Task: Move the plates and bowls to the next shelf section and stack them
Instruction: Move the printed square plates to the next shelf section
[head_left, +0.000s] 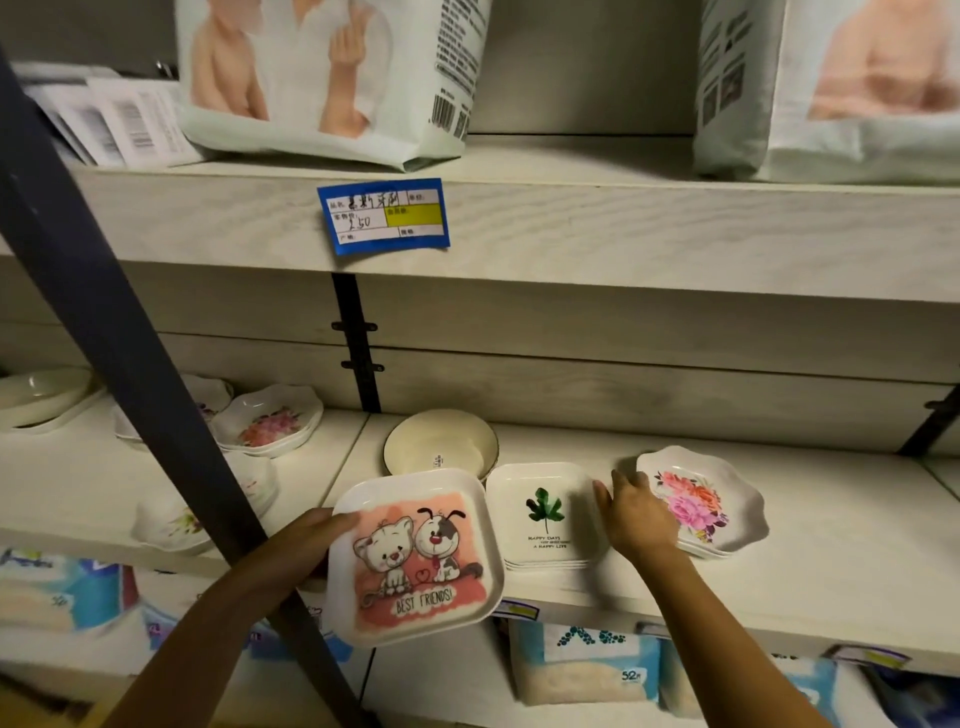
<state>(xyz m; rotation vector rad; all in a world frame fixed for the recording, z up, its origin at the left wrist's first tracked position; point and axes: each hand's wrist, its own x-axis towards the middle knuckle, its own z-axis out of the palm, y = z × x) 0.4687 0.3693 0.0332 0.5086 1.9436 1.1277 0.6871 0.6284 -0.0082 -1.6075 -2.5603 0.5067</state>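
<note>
Cartoon plate (415, 558), square, cat-and-dog print: held at its left edge by the left hand (306, 545), fingers closed on the rim, tilted face-up and projecting over the near lip of the shelf (779, 587), seemingly in transit to the right section. Right hand (636, 517): arm extended forward, palm down, fingers loosely spread and holding nothing, resting between the leaf plates (543, 512), a low stack, and the floral plates (701, 501) at right, likely steadying them. Cream bowl (441, 441): farther back, near the divider. Floral dishes (270, 421): far left section, not yet moved.
</note>
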